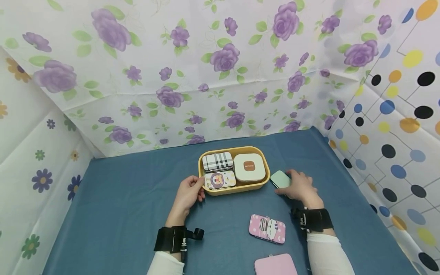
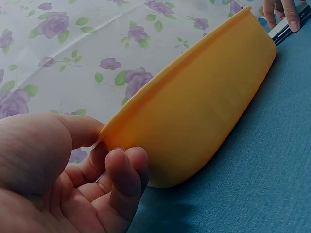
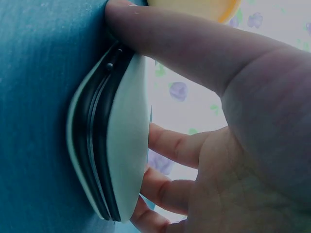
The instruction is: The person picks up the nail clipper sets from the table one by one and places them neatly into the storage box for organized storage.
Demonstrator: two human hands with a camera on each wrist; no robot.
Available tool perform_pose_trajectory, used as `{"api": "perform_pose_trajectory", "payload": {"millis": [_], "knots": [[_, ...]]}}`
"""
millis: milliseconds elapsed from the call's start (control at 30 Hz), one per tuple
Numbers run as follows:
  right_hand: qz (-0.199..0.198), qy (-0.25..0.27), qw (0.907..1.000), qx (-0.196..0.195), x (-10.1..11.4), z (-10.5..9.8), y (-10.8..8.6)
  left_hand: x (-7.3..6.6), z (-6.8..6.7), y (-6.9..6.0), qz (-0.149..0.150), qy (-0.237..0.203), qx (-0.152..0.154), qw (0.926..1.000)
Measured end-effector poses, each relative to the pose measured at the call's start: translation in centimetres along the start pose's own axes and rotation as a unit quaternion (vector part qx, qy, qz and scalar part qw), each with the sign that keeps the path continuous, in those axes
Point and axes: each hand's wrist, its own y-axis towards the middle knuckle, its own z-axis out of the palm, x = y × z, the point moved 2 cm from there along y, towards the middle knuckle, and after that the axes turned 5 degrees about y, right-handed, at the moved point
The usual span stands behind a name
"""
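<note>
At the left end of a yellow bin (image 1: pixel 237 190), my left hand (image 1: pixel 188 193) pinches the rim between thumb and fingers; the left wrist view shows the thumb over the edge of the bin (image 2: pixel 199 102). Inside the bin lie a plaid case (image 1: pixel 217 161), a white case with a lion picture (image 1: pixel 225 178) and a square cream case (image 1: pixel 249 173). Just right of the bin, my right hand (image 1: pixel 302 187) holds a mint-green case (image 1: pixel 280 178) on the cloth. Seen from the right wrist, thumb and fingers lie on opposite sides of the closed mint case (image 3: pixel 129 141).
A pink case with a cartoon picture (image 1: pixel 267 229) lies on the blue cloth (image 1: pixel 120 214) between my arms. Nearer, a plain pink case (image 1: pixel 276 265) is cut off by the frame. Floral sheets (image 1: pixel 192 72) hang behind, and a dotted sheet (image 1: pixel 395 152) stands at the right.
</note>
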Motion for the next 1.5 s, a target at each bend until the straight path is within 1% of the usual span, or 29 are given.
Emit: {"api": "perform_pose_trajectory", "payload": {"millis": [300,600,800,900,1033,1167,1267,1400,1500], "knots": [[-0.001,-0.006,1.0000,0.000,-0.3,-0.3,0.1,0.1,0.0,0.1,0.001,-0.003,0.007,1.0000],[-0.031,0.007,0.9994,0.015,-0.2,-0.6,-0.2,0.2,-0.2,0.1,0.001,-0.006,0.008,0.9999],[-0.028,0.010,0.9994,0.020,-0.5,-0.9,-0.1,0.2,-0.2,0.0,0.003,-0.008,0.008,0.9999],[-0.026,0.017,0.9994,0.015,-0.8,-1.3,-0.1,0.2,-0.2,0.1,0.001,-0.008,0.010,0.9999],[-0.041,0.036,0.9985,-0.005,-0.7,-2.0,-0.3,0.1,-0.2,0.1,-0.001,-0.007,0.010,0.9999],[-0.069,0.056,0.9958,-0.024,0.3,-2.7,-0.8,0.2,-0.2,0.0,-0.001,-0.007,0.008,0.9999],[-0.087,0.087,0.9922,-0.020,1.5,-3.4,-1.3,0.4,-0.1,0.0,-0.002,-0.009,0.010,0.9999],[-0.122,0.127,0.9843,-0.011,3.8,-4.4,-1.9,0.3,-0.1,0.0,-0.003,-0.009,0.007,0.9999],[-0.162,0.129,0.9783,-0.009,5.8,-4.5,-2.1,0.1,-0.2,0.0,-0.004,-0.010,0.006,0.9999]]}}
